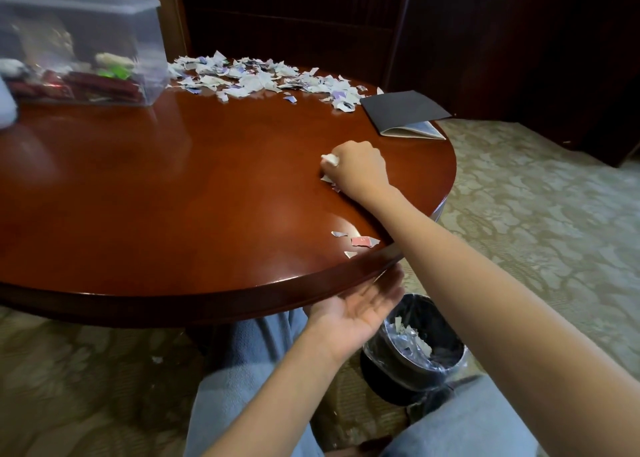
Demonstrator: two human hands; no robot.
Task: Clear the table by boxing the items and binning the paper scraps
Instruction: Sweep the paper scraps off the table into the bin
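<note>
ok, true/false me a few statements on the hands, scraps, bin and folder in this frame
1. Right hand grips scraps on the table. True.
2. Left hand holds a scrap. False: it is open, palm up, empty, below the table edge.
3. The bin is empty. False: paper lies in it.
4. A scrap pile lies on the table's far side. True.
5. The folder is boxed. False: it lies on the table, outside the box.

Right hand [358, 169] fisted round paper scraps [329, 159], arm outstretched; left hand [358, 306] flat, palm up.
</note>
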